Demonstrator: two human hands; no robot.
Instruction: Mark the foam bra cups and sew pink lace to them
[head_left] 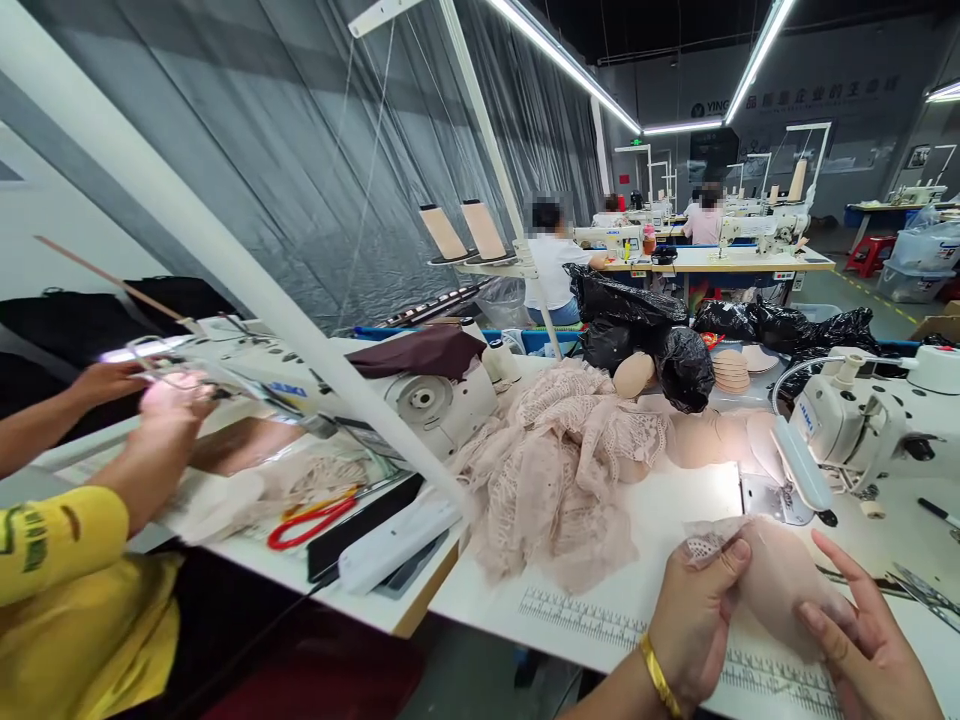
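Note:
Just in front of the sewing machine [859, 415], a beige bra cup [784, 580] with sheer lace fabric on it is held between my two hands. My left hand [701, 615], with a gold bracelet at the wrist, pinches the cup's left edge and the lace, thumb on top. At its right side my right hand [874, 645] grips the cup with the thumb, the index finger stretched upward. Both hands are close to the metal needle plate [780, 500], which the machine's lamp lights up. A large heap of beige lace [562, 470] lies left of the hands.
Scissors [926, 595] and a black pen [937, 512] lie at the right. Printed rulers [581, 615] mark the table's front. Black plastic bags [682, 365] and stacked cups [731, 370] stand behind. At the left, a co-worker in a yellow sleeve [67, 540] works at another machine [292, 385], near red-handled scissors [311, 522].

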